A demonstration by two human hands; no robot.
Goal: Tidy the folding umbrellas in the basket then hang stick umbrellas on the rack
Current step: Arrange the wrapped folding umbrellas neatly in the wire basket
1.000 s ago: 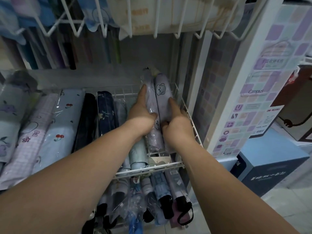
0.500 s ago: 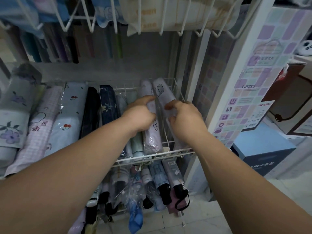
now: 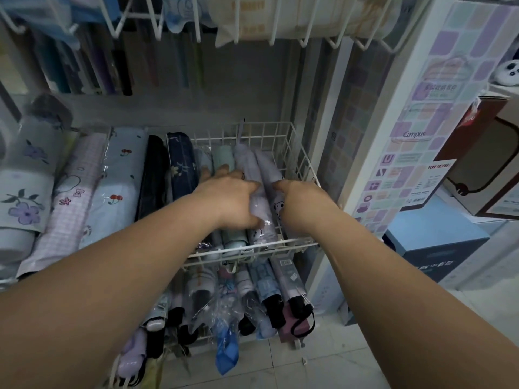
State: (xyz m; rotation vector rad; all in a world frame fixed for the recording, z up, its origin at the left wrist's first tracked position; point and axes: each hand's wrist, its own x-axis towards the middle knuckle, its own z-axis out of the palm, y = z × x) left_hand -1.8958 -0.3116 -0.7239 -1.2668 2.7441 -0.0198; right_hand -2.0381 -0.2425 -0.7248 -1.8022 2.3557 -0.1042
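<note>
We have both hands in the white wire basket [image 3: 304, 164], which sits right of centre on the shelf. Left hand [image 3: 229, 200] lies palm-down over the folded umbrellas, fingers spread flat toward the far side, thumb pressed against the left lilac umbrella [image 3: 247, 164]. Right hand [image 3: 302, 200] sits just right of it, against the near right part of the basket; fingers curl down out of sight beside the right lilac umbrella [image 3: 268, 169], so we cannot tell whether they close on it. The two lilac umbrellas lie side by side, touching, long axes running near to far. A mint umbrella [image 3: 223, 155] and a navy flowered umbrella [image 3: 182, 164] lie left of them. More sleeved umbrellas [image 3: 261, 299] fill the lower basket, nearer us.
</note>
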